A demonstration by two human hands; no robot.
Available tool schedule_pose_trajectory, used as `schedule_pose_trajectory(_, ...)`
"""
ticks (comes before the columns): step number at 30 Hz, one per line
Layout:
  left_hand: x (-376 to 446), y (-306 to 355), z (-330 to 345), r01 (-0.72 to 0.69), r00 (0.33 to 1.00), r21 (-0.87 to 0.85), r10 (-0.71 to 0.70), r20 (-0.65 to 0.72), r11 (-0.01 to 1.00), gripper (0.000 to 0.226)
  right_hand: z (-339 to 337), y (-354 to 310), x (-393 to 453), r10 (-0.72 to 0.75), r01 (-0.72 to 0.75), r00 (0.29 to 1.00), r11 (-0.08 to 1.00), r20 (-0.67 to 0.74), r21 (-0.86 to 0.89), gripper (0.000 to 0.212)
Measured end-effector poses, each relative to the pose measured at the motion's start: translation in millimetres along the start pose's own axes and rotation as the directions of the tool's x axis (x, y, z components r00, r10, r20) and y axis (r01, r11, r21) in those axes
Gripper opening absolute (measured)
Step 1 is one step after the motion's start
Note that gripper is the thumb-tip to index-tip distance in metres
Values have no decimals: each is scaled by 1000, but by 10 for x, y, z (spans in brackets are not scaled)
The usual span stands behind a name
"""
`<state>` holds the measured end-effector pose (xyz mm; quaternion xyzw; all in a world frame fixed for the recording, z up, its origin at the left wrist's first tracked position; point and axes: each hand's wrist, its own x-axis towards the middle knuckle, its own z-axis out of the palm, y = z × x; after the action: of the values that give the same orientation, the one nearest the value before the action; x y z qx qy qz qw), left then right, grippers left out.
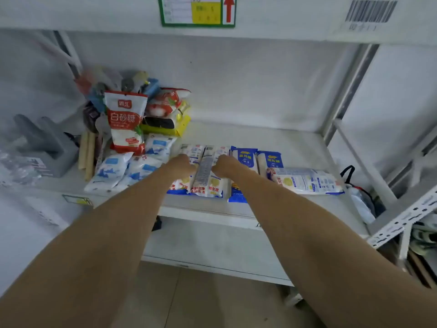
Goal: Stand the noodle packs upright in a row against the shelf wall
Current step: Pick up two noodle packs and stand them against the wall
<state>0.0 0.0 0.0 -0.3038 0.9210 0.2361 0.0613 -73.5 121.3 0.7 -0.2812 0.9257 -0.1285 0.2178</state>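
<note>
Both hands, the left hand and right hand, are curled onto one noodle pack lying flat near the shelf front, probably to tip it upright, though whether the fingers grip it is hidden.

Light: I'm seeing soft, even, cool light across the shelf board — nothing is glaring.
Shadows: faint ones are gathering behind the heap of bags and under the upper shelf.
Blur: the whole frame is smearing slightly; print on the noodle packs is staying unreadable.
Edges: the wide lens is bending the forearms and the right upright — corners are softening most.
</note>
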Motion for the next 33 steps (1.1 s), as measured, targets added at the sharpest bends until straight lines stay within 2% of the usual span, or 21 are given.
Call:
schedule_pose_trajectory(5, 220, -123, 39, 66, 994, -13, -65, 89, 998, 35, -7, 57, 197, 76, -79, 996, 993, 38, 82, 35)
schedule_pose_trajectory(10, 525, -155, 34, 98, 992, 1, -98, 84, 995, 28, 14, -10, 499, 101, -99, 989, 995, 108, -24, 13)
schedule_pose_trajectory(13, 695, -175, 68, 122, 990, 37, -124, 69, 992, 27, 5, 7, 621, 153, -155, 984, 988, 97, 14, 33)
schedule_pose_trajectory(17, 903, -212, 62, 161, 986, 44, -163, 25, 986, 36, -2, -33, 779, 211, -229, 970, 961, 123, 157, 44)
schedule_pose_trajectory(19, 986, -233, 33, 185, 981, 18, -186, 55, 983, 42, -7, -48, 839, 250, -276, 954, 947, 166, 163, 51)
schedule_pose_trajectory(20, 990, -231, 3, 201, 977, 3, -200, 72, 980, 45, -15, -39, 865, 236, -265, 957, 949, 170, 170, 48)
schedule_pose_trajectory(23, 1041, -253, -61, 242, 963, -58, -233, 134, 968, 52, -18, 32, 912, 145, -179, 978, 954, 152, 241, 13)
schedule_pose_trajectory(24, 1047, -255, -76, 250, 959, -64, -238, 153, 966, 53, -10, 54, 924, 132, -169, 980, 950, 151, 264, 11)
schedule_pose_trajectory(28, 1183, -342, -83, 275, 943, -146, -237, 234, 950, 69, 46, 68, 974, 167, -236, 967, 874, 192, 424, 27)
schedule_pose_trajectory(31, 1232, -398, -60, 354, 908, -274, -259, 330, 894, 62, 91, 68, 1035, 248, -337, 941, 770, 233, 542, 29)
schedule_pose_trajectory(33, 1183, -387, -62, 378, 895, -344, -245, 372, 859, 57, 89, 68, 1048, 279, -364, 931, 768, 235, 528, 31)
